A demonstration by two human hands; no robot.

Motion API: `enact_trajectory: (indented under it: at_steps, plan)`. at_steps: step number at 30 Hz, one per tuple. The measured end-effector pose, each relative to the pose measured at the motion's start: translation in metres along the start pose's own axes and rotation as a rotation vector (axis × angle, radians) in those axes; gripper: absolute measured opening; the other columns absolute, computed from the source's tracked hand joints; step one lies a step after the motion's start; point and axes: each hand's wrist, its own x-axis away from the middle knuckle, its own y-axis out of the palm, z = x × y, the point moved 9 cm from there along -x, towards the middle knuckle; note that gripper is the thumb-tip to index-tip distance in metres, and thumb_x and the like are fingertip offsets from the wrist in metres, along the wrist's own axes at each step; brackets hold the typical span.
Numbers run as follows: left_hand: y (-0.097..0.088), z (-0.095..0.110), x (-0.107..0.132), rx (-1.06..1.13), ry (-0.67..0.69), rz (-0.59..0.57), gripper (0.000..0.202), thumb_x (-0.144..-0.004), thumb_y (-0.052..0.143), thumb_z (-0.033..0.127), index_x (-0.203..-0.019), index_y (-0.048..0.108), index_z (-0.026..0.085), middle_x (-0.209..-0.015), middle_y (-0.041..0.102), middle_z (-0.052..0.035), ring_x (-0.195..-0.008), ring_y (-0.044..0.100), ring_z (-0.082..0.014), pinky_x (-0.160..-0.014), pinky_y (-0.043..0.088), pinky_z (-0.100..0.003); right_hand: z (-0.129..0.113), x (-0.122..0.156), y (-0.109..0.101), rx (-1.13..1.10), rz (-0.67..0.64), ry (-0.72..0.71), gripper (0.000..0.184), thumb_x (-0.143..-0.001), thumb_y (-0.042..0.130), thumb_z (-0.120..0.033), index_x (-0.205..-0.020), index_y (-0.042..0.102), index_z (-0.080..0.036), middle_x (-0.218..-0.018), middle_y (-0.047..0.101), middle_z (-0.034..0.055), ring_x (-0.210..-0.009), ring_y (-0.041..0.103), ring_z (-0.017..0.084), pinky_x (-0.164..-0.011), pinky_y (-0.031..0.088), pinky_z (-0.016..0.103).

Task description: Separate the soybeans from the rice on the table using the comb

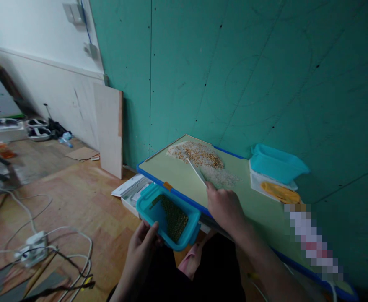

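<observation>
White and slim, a tool [198, 172] gripped in the right hand [226, 206] points lengthwise at grain [199, 155] near the far-left corner of the desk [178, 174], while the left hand [143, 238] pinches a blue box [146, 213] outside the near edge.

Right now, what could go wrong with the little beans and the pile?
The left hand holds the blue tub by its near side, so it might tip and spill the green beans. The right hand has a white tool at the loose grains on the table, so a hard push could scatter some over the edge.
</observation>
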Motion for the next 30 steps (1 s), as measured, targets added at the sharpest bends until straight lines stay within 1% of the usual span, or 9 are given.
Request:
enact_trajectory:
  at_steps: [3, 6, 10, 13, 17, 20, 22, 26, 30]
  plan:
    - [0.000, -0.002, 0.000, 0.002, 0.006, -0.005, 0.031, -0.072, 0.083, 0.043, -0.081, 0.067, 0.017, -0.064, 0.059, 0.0027, -0.055, 0.054, -0.0102, -0.051, 0.046, -0.020, 0.016, 0.007, 0.007, -0.017, -0.001, 0.027, 0.036, -0.097, 0.039, -0.014, -0.126, 0.060, -0.015, -0.076, 0.074, 0.0108, -0.071, 0.074, 0.024, -0.062, 0.050, 0.029]
    - [0.000, -0.003, -0.001, 0.007, 0.004, -0.016, 0.031, -0.073, 0.082, 0.042, -0.081, 0.066, 0.017, -0.064, 0.060, 0.0029, -0.054, 0.054, -0.0102, -0.051, 0.047, -0.020, 0.024, 0.006, 0.011, -0.066, 0.018, 0.048, 0.032, -0.100, 0.036, -0.018, -0.114, 0.064, -0.014, -0.076, 0.074, 0.0112, -0.071, 0.074, 0.023, -0.060, 0.047, 0.028]
    - [0.000, -0.003, -0.001, 0.022, 0.014, -0.014, 0.032, -0.071, 0.084, 0.043, -0.078, 0.066, 0.017, -0.062, 0.060, 0.0028, -0.052, 0.054, -0.0104, -0.049, 0.046, -0.021, 0.033, -0.006, 0.011, -0.120, 0.056, 0.100, 0.029, -0.099, 0.040, -0.022, -0.096, 0.067, -0.014, -0.078, 0.075, 0.0128, -0.071, 0.073, 0.024, -0.059, 0.044, 0.028]
    - [0.001, -0.004, -0.002, 0.016, 0.007, -0.013, 0.033, -0.070, 0.084, 0.043, -0.077, 0.066, 0.017, -0.061, 0.060, 0.0026, -0.052, 0.055, -0.0109, -0.050, 0.047, -0.021, 0.043, -0.020, 0.013, -0.182, 0.087, 0.192, 0.025, -0.097, 0.046, -0.023, -0.090, 0.069, -0.014, -0.080, 0.075, 0.0147, -0.074, 0.073, 0.026, -0.062, 0.044, 0.030]
    - [0.003, 0.002, 0.001, -0.052, 0.040, -0.018, 0.034, -0.071, 0.082, 0.045, -0.081, 0.068, 0.017, -0.063, 0.060, 0.0018, -0.054, 0.054, -0.0121, -0.051, 0.046, -0.022, 0.059, -0.043, 0.020, -0.321, 0.131, 0.296, 0.023, -0.095, 0.052, -0.025, -0.088, 0.070, -0.013, -0.089, 0.076, 0.0170, -0.084, 0.072, 0.027, -0.067, 0.044, 0.030]
    - [0.005, 0.007, 0.004, -0.108, 0.063, -0.028, 0.035, -0.073, 0.080, 0.047, -0.087, 0.069, 0.017, -0.066, 0.062, 0.0008, -0.056, 0.055, -0.0131, -0.052, 0.045, -0.023, 0.075, -0.055, 0.030, -0.471, 0.173, 0.402, 0.021, -0.092, 0.057, -0.027, -0.091, 0.071, -0.012, -0.095, 0.076, 0.0175, -0.087, 0.072, 0.026, -0.068, 0.045, 0.029]
    - [0.005, 0.010, 0.003, -0.113, 0.069, -0.024, 0.034, -0.075, 0.079, 0.047, -0.085, 0.067, 0.017, -0.066, 0.061, 0.0009, -0.057, 0.055, -0.0132, -0.053, 0.045, -0.023, 0.084, -0.060, 0.037, -0.571, 0.214, 0.460, 0.020, -0.091, 0.059, -0.028, -0.094, 0.071, -0.012, -0.096, 0.076, 0.0168, -0.087, 0.072, 0.025, -0.069, 0.045, 0.029]
    - [0.006, 0.017, -0.008, -0.111, 0.081, -0.022, 0.032, -0.078, 0.077, 0.047, -0.081, 0.064, 0.018, -0.063, 0.059, 0.0023, -0.056, 0.053, -0.0120, -0.052, 0.044, -0.022, 0.091, -0.065, 0.049, -0.716, 0.284, 0.487, 0.021, -0.087, 0.060, -0.028, -0.095, 0.072, -0.013, -0.096, 0.076, 0.0158, -0.087, 0.071, 0.026, -0.070, 0.047, 0.031]
    - [0.007, 0.027, -0.022, -0.110, 0.073, -0.009, 0.035, -0.076, 0.078, 0.049, -0.085, 0.064, 0.018, -0.065, 0.060, 0.0028, -0.056, 0.054, -0.0114, -0.053, 0.045, -0.021, 0.093, -0.067, 0.052, -0.756, 0.307, 0.500, 0.021, -0.085, 0.061, -0.029, -0.094, 0.072, -0.013, -0.095, 0.075, 0.0156, -0.087, 0.070, 0.027, -0.070, 0.047, 0.032]
